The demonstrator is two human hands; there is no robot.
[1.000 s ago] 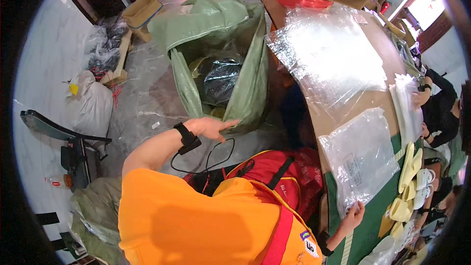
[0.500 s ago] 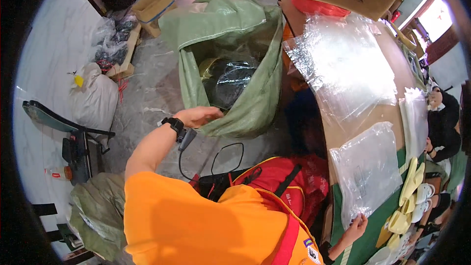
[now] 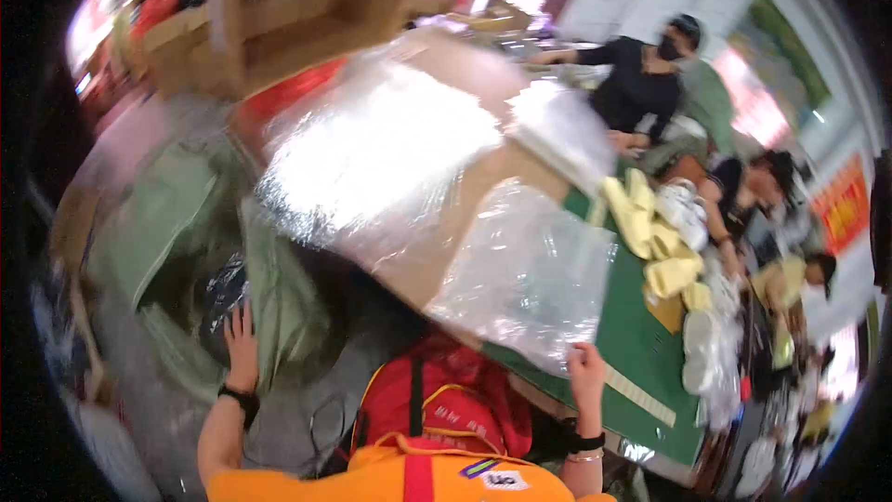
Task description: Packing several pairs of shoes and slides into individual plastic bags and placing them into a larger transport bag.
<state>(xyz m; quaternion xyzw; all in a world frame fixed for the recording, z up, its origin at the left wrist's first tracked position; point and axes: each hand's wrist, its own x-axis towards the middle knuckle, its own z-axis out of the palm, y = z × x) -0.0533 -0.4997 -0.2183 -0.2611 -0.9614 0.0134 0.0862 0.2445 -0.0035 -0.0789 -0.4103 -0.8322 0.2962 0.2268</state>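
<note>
My left hand [image 3: 242, 353] is open, fingers spread, at the near rim of a large green woven sack [image 3: 288, 307]. Inside the sack shows something dark in shiny clear wrapping [image 3: 221, 293]; whether my fingers touch it I cannot tell. On the table, a flat clear plastic bag [image 3: 530, 270] lies partly over brown board [image 3: 474, 195] and partly over a green mat [image 3: 641, 353]. The near right corner of that bag is pinched by my right hand [image 3: 585, 372]. The picture is somewhat blurred by motion.
Sheets of clear plastic [image 3: 381, 149] and a stack of clear bags [image 3: 567, 130] cover the far table. An open cardboard box [image 3: 316, 19] stands behind. Pale yellow slippers [image 3: 669, 270] pile up at the right. Several people sit along there, one in black [image 3: 641, 84]. A red bag [image 3: 446, 400] rests against me.
My view has swung right toward the table and the people. My left hand has turned from a curled pose to spread fingers at the sack. The right hand stays at the bag's corner.
</note>
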